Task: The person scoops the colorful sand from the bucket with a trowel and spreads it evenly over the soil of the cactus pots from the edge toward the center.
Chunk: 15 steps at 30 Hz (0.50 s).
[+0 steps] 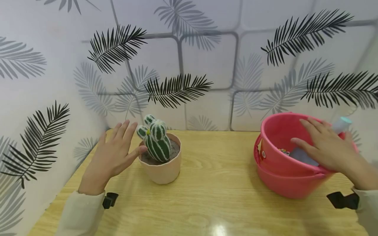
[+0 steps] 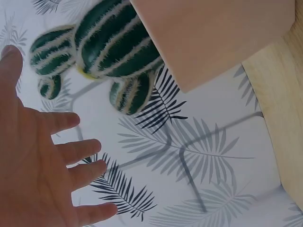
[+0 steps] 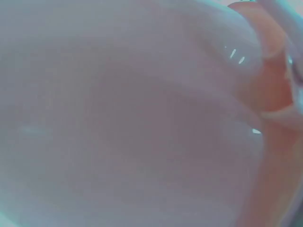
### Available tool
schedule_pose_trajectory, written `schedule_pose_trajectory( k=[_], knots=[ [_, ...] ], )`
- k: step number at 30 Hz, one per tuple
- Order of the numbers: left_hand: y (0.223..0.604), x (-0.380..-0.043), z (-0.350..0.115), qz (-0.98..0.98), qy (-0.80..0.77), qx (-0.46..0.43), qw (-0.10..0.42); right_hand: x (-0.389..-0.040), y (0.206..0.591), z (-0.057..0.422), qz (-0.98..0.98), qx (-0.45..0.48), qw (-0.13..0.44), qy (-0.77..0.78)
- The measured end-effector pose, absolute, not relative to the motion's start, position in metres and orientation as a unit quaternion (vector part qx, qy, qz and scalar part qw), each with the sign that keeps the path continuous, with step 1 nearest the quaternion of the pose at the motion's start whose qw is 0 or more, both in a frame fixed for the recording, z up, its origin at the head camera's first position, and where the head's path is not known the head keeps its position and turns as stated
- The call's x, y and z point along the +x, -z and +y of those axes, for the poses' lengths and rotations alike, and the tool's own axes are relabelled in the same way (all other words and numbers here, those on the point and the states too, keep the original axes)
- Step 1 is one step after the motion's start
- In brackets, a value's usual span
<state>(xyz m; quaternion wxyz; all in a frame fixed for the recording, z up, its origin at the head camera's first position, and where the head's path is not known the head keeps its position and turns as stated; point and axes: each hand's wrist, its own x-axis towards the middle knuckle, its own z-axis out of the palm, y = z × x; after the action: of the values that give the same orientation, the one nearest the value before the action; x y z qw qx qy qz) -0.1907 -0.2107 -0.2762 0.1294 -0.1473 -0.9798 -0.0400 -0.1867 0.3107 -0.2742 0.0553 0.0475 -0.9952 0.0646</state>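
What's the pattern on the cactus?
Pale, fuzzy stripes on dark green; the cactus shows best in the left wrist view.

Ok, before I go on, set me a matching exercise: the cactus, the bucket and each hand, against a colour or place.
1. cactus
2. bucket
3. left hand
4. right hand

A. pink
B. at the bucket
C. green with whitish stripes
D. beside the cactus

Pairs: 1-C, 2-A, 3-D, 4-B
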Motion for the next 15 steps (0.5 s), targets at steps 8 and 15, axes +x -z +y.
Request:
schedule_pose_trajectory(
  k=[8,15],
  knots=[
    [0.273,-0.173,-0.2,-0.975,0.038,-0.162,0.147,-0.181,0.277,0.324,-0.994,0.051,0.073,-0.064],
    [0.277,-0.157,-0.192,-0.955,0.068,-0.215,0.193,-0.174,0.278,0.335,-0.992,0.042,0.107,-0.061]
  ],
)
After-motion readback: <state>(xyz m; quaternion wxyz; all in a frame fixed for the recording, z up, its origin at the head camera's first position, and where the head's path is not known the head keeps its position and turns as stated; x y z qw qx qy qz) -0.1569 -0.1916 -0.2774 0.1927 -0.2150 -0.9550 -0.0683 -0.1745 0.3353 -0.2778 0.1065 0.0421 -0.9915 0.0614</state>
